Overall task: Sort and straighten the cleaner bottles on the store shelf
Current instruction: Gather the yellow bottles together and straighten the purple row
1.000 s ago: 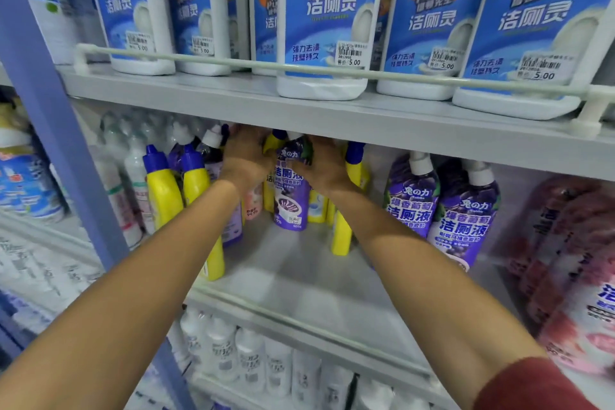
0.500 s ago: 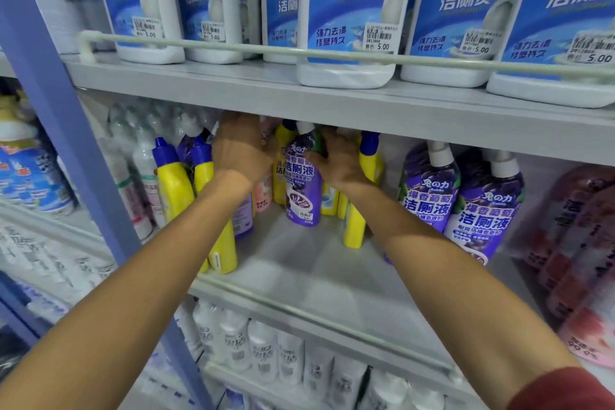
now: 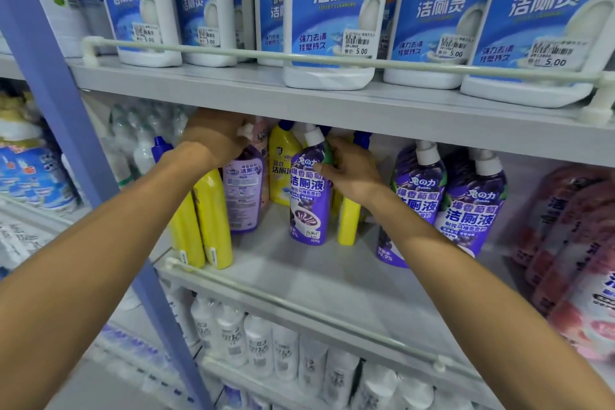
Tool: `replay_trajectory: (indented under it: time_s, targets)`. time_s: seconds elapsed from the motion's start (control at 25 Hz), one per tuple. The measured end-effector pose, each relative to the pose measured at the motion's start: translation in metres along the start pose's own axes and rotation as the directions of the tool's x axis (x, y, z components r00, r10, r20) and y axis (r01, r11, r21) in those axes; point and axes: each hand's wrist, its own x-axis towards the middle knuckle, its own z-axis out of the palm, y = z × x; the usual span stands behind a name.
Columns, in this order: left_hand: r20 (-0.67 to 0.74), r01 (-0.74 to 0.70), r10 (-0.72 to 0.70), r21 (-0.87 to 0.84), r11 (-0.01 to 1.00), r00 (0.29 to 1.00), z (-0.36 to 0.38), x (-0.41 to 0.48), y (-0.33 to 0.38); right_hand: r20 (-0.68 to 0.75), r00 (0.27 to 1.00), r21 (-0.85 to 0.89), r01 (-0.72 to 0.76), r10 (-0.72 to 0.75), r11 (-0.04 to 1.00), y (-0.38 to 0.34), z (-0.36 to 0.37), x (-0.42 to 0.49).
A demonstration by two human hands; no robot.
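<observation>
Left hand (image 3: 216, 138) is gripping lilac plastic bottle (image 3: 243, 191) by neck, right hand (image 3: 352, 175) pinching purple grape-label bottle (image 3: 307, 203); turn labels toward grey metal shelf (image 3: 332, 276) front edge.

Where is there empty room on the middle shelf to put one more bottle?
The bare shelf floor in front, between the yellow bottles, the two purple bottles on the right and the front rail. The back is crowded, where the left hand grips a pale purple bottle and the right hand holds a dark purple bottle.
</observation>
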Motion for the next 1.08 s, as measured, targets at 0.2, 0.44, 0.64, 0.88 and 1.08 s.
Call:
replay_trajectory:
  time_s: [0.2,0.44,0.64,0.88,1.08]
  targets:
    - [0.056,-0.024,0.045,-0.338,0.941,0.997,-0.012,-0.012,0.027,0.006,1.0,0.107,-0.031,0.031,0.994,-0.005,-0.025,-0.031]
    - [0.096,0.054,0.03,-0.766,0.641,0.995,0.001,-0.022,0.063,0.004,0.992,0.264,-0.123,0.126,0.957,0.002,-0.07,-0.089]
    - [0.205,0.173,0.019,-0.869,0.464,0.978,0.051,-0.063,0.073,0.014,0.985,0.274,-0.17,0.173,0.947,0.0,-0.062,-0.126]
    - [0.23,0.254,-0.107,-0.871,0.421,0.967,0.068,-0.085,0.087,-0.043,0.974,0.242,-0.207,0.224,0.948,0.0,-0.06,-0.13]
    - [0.225,0.215,-0.033,-0.864,0.455,0.974,0.074,-0.087,0.126,-0.11,0.95,0.213,-0.264,0.292,0.941,0.013,-0.095,-0.169]
